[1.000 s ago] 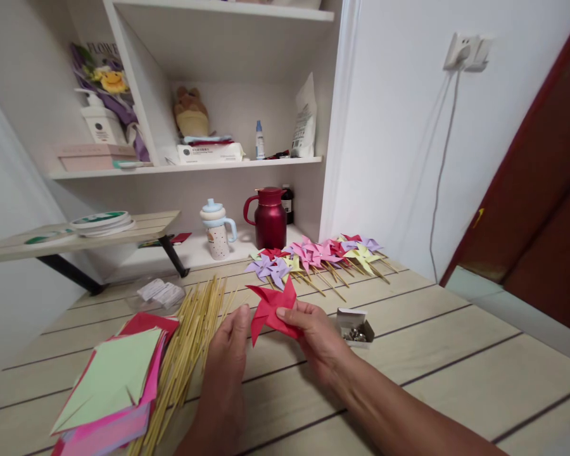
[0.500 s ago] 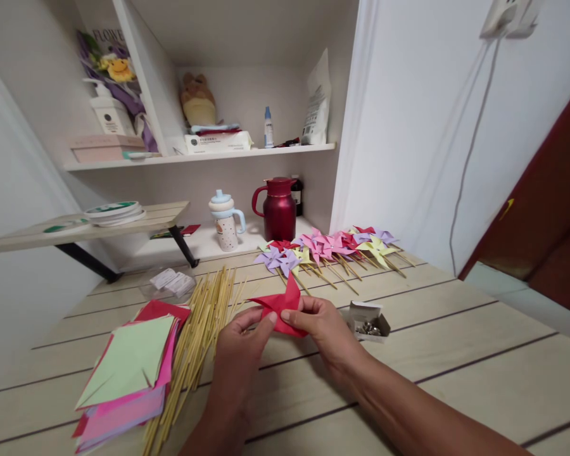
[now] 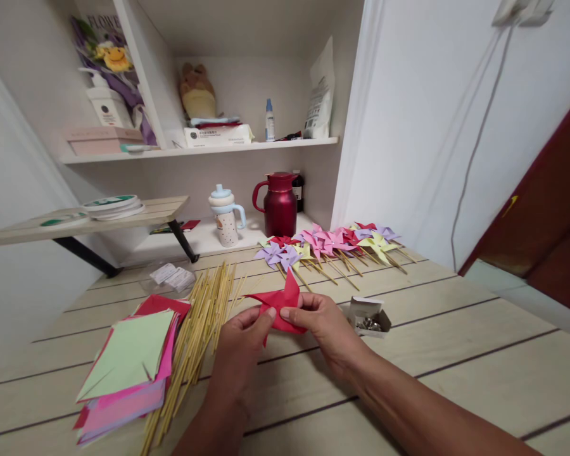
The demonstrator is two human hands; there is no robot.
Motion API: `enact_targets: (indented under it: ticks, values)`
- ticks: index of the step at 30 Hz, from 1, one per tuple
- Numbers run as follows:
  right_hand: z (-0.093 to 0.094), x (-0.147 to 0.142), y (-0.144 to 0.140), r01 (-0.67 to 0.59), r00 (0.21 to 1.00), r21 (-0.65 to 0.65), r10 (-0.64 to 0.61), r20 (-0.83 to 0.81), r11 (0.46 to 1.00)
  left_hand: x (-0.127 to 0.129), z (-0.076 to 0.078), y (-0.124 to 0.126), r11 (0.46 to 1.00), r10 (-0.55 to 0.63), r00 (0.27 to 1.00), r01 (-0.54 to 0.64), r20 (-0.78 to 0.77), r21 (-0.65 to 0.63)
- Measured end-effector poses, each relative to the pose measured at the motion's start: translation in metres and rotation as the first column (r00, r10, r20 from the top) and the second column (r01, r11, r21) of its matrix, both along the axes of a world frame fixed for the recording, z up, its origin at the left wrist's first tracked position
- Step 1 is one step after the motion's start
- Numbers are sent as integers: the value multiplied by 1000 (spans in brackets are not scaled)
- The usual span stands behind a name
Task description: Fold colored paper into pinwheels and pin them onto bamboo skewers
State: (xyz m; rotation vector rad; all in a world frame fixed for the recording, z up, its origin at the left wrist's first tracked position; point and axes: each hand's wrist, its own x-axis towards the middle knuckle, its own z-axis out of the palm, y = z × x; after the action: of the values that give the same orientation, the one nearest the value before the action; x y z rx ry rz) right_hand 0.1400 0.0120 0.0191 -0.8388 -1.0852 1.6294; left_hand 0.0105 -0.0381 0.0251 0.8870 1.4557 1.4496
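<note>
Findings, largest item first.

The wooden table (image 3: 456, 354) carries all working material. Behind it, at 12 o'clock from the hands, a white shelf unit (image 3: 247, 147) holds bottles and packets not in use.

At 9 o'clock from the hands lies a stack of coloured paper squares (image 3: 128, 354), green sheet uppermost. Just beside it, at 10 o'clock, is a loose bundle of bamboo sticks (image 3: 199, 316), fanned out along the boards. At 1 o'clock, well apart, a row of finished pinwheels (image 3: 327, 244) on sticks lies flat. A red jug (image 3: 280, 206) and a spouted cup (image 3: 225, 218) stand beyond it, near the wall.

The left hand (image 3: 240, 345) and right hand (image 3: 325, 326) meet at the table's near middle. Both are closed in a narrow pinch on one red paper pinwheel (image 3: 282, 304), thumbs on top at its centre, held just above the boards with its points standing free. It has no stick.

At 3 o'clock, near the right hand but not touched, sits a small open box of pins (image 3: 368, 315).

Assessment: the step in hand appears to be gathering the folded vanes at the centre. Judged from this hold, any further move calls for one hand to keep that centre pinched alone, since the folds look liable to spring open if released.
</note>
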Motion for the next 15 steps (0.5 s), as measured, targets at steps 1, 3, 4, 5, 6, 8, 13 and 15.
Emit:
enact_targets:
  ticks: [1, 3, 4, 5, 6, 8, 13, 15]
  values:
    - [1, 0, 0, 3, 1000, -4, -3, 4, 1000, 0, 0, -1, 1000, -2, 1000, 2, 8, 0]
    - [2, 1, -1, 5, 1000, -13, -5, 15, 1000, 0, 0, 0, 1000, 13, 1000, -13, -2, -12]
    - [2, 1, -1, 6, 1000, -16, -6, 20, 1000, 0, 0, 0, 1000, 20, 1000, -20, -14, -20]
    - [3, 1, -1, 6, 1000, -17, -5, 23, 1000, -1, 0, 1, 999, 27, 999, -28, -29, -27]
    - [3, 2, -1, 5, 1000, -17, -4, 25, 1000, -2, -1, 3, 999, 37, 998, -38, -46, -33]
    - [3, 2, 0, 0, 1000, -15, 1, 25, 1000, -3, -2, 5, 998, 48, 996, -51, -77, -39]
    - [0, 1, 0, -14, 1000, -8, 14, 11, 1000, -1, 1, 4, 994, 99, 989, -103, -111, -37]
    - [-2, 1, 1, -18, 1000, 4, 17, 10, 1000, 0, 3, 3, 992, 112, 986, -118, -121, -38]
